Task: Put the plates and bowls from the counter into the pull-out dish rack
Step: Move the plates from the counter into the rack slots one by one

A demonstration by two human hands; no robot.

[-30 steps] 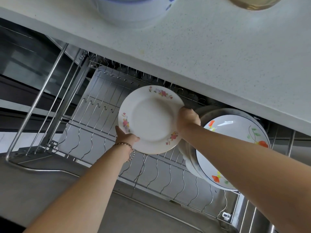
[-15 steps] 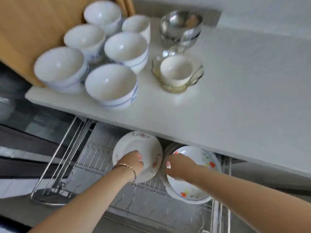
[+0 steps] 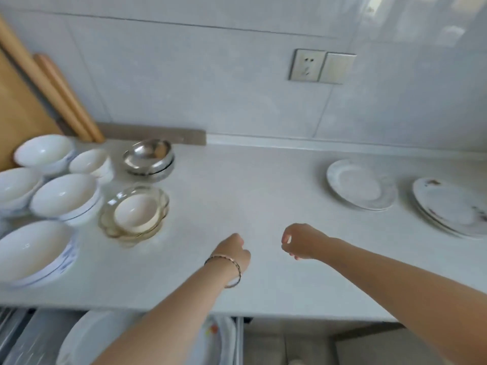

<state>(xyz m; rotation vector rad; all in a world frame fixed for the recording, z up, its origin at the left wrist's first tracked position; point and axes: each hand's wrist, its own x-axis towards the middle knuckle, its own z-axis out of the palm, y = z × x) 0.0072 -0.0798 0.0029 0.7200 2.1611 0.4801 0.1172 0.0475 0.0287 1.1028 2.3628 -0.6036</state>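
Left hand (image 3: 234,252) hovering empty, fingers loosely curled | right hand (image 3: 300,241) hovering empty, half-curled | plates (image 3: 361,184) sitting far right on counter (image 3: 237,201) | bowls (image 3: 66,197) clustering left | dish rack (image 3: 31,335) showing below counter edge

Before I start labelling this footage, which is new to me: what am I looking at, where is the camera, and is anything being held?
There is no machine here. A person wears one wide-angle camera on the head, looking forward and down, so both bare forearms reach in from the bottom edge. The left hand, with a bracelet on its wrist, and the right hand hover over the white counter, loosely curled and holding nothing.

On the counter's left stand several white bowls, a glass dish with a small white bowl inside, and stacked metal bowls. On the right lie a plate and a stack of plates.

Below the counter's front edge, plates already in the pull-out dish rack show, blurred.
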